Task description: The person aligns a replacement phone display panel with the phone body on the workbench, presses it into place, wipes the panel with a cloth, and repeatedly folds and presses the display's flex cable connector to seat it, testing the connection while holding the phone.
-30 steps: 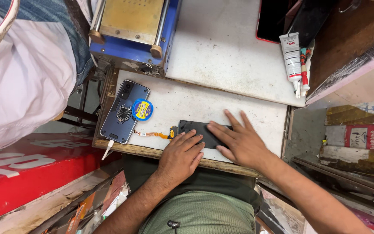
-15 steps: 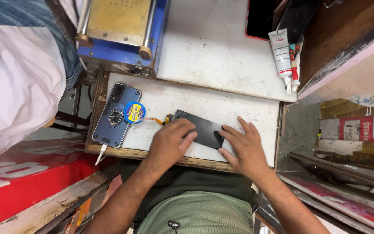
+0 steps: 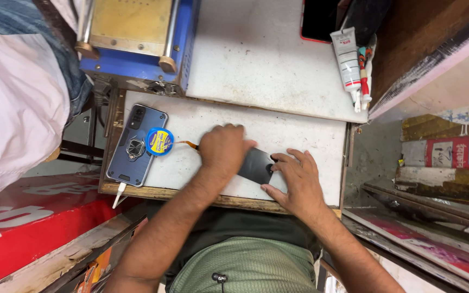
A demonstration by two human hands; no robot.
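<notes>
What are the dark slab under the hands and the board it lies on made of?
Dark slab: looks like glass or glossy plastic, smooth black with a faint sheen; it could be a phone panel, hard to tell. The left hand covers one end, the right hand the other. Board: white, matte, scuffed and stained, seemingly painted or laminated wood, since its front edge shows bare wood grain.

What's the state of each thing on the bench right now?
Dark phone: flat on the white board, half covered by the hands.
Left hand: palm down, pressing on the dark phone.
Right hand: fingertips on the dark phone's edge.
Cased phone: face down, cable plugged in.
Tape roll: resting on the cased phone.
Glue tube: lying flat, capped.
</notes>
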